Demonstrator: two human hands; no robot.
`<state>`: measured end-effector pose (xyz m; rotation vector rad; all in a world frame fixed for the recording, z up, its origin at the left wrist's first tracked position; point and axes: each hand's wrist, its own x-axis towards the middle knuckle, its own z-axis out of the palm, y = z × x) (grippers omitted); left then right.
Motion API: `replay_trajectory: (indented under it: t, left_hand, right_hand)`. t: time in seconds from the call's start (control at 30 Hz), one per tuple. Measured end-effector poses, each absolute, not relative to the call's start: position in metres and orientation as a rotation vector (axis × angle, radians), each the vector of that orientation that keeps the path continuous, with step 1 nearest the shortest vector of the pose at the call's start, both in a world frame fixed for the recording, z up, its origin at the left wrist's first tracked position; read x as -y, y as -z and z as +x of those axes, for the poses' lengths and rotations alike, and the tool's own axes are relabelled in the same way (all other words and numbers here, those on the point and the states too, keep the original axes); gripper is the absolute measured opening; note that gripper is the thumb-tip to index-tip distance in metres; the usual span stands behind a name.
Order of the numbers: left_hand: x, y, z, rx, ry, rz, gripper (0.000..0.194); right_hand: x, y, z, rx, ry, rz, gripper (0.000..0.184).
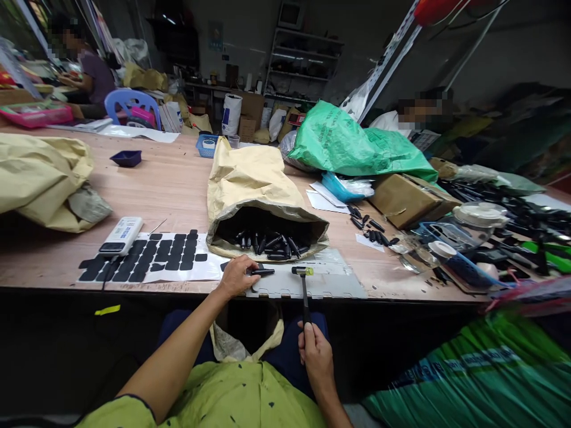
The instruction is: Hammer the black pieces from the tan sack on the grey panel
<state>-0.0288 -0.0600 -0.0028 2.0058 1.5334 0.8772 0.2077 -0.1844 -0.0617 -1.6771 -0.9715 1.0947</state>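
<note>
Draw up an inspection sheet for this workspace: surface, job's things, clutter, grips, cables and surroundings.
Surface: wood-toned table; grey plate at its front edge.
Job's things: black part, hammer, open sack with more black parts inside.
Clutter: white device partly over black pads; green bag and carton to the right.
Grips: left grip pinches the black part; right grip holds the hammer by its handle.
Cables: dark cable runs from the white device to the front edge.
Surroundings: one person at far left, another behind the green bag; blue chair; shelves.
</note>
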Motion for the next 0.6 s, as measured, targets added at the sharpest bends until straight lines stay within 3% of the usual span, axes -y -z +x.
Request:
replay_trajectory:
  t: [0.37, 0.6]
  left_hand:
    - [0.060, -0.003, -0.029, -1.537, -0.830, 1.976, 0.016]
    - [0.059, -0.003, -0.029, -1.543, -0.820, 1.926, 0.016]
  right_hand:
    - [0.185, 0.021, 0.195, 1.473, -0.583, -1.766, 0.049]
    - [0.185, 0.013, 0.190, 1.590, -0.497, -1.784, 0.047]
